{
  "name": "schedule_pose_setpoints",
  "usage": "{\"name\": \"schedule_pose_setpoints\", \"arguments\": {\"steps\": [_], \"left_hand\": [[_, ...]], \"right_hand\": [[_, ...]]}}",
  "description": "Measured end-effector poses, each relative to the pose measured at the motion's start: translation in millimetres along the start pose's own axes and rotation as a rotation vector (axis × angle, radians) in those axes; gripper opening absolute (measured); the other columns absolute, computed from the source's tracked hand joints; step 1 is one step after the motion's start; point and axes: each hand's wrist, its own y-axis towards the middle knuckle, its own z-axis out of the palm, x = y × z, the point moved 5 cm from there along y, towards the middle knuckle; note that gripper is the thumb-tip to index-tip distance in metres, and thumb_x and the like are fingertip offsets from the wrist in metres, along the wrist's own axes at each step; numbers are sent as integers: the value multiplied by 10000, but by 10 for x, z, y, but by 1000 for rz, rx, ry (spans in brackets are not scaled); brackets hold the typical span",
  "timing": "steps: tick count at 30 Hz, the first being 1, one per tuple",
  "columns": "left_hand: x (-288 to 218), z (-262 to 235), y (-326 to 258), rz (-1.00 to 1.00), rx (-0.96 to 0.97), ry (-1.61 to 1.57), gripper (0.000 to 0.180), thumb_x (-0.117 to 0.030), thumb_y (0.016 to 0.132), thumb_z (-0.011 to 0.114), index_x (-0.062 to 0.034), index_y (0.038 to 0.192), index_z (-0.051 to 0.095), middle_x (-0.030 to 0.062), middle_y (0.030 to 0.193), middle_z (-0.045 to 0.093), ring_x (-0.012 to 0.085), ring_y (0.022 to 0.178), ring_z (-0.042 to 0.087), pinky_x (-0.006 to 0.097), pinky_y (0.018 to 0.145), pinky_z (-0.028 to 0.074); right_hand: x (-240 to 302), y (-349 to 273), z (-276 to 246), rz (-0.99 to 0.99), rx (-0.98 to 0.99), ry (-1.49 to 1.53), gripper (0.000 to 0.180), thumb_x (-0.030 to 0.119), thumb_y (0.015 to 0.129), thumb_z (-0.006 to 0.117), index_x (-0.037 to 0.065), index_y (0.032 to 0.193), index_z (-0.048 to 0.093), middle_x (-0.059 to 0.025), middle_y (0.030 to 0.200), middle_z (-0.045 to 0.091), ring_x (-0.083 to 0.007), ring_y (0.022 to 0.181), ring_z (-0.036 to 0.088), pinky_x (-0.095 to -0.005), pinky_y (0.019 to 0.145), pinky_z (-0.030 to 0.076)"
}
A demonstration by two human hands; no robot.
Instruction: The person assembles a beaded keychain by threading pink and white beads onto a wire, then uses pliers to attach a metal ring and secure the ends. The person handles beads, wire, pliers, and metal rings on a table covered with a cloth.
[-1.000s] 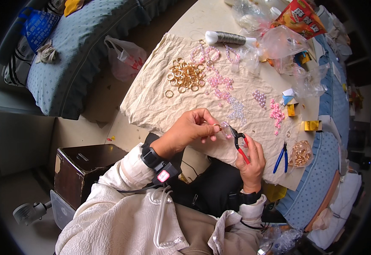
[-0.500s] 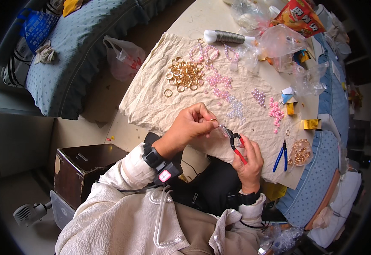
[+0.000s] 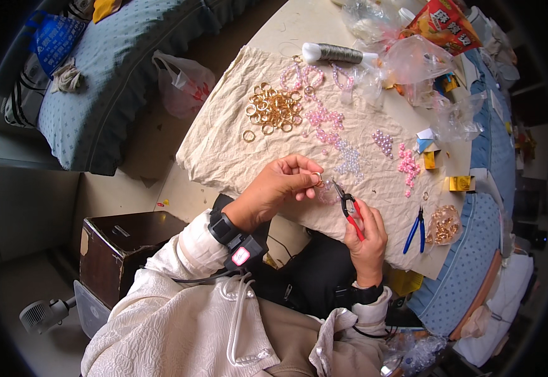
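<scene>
Over the cloth's near edge, my left hand pinches a gold ring between thumb and fingertips. A small loop of pale, clear-looking beads hangs beside the ring; how the two are joined is too small to tell. My right hand grips pliers with red handles and dark jaws. The jaw tips point up and left, close to the bead loop; whether they touch it I cannot make out. Just beyond lie loose pale blue beads and pink beads.
A crumpled beige cloth carries a pile of gold rings, purple beads and more pink beads. Blue-handled pliers and a clear bag of gold pieces lie right. A wire spool and plastic bags stand behind.
The plier tips have tilted upward and drawn slightly away from my left fingertips. My left hand has turned a little, so the gold ring and bead loop show more plainly.
</scene>
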Motion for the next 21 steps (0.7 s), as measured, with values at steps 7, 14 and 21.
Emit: {"name": "schedule_pose_setpoints", "arguments": {"steps": [7,14,21], "left_hand": [[39,-45,6,-59,-22,-78,147,-74,972,734,-29,1102,683,43,979,704,77,774,648,189,648,482],[50,-54,19,-69,-1,-113,115,-65,971,736,-42,1059,667,37,939,703,80,778,652,195,657,495],[48,-39,-2,-51,14,-102,151,-36,942,765,-70,987,625,42,927,713,98,795,679,202,658,504]], "right_hand": [[-2,-14,15,12,22,17,438,206,934,683,2,1320,643,-149,1046,659,-299,917,697,-388,707,587],[30,-33,11,25,49,23,440,190,926,691,-2,1319,641,-155,1055,664,-314,912,694,-401,723,584],[36,-46,-3,33,32,14,442,199,928,690,2,1321,644,-158,1056,664,-311,909,695,-409,749,579]]}}
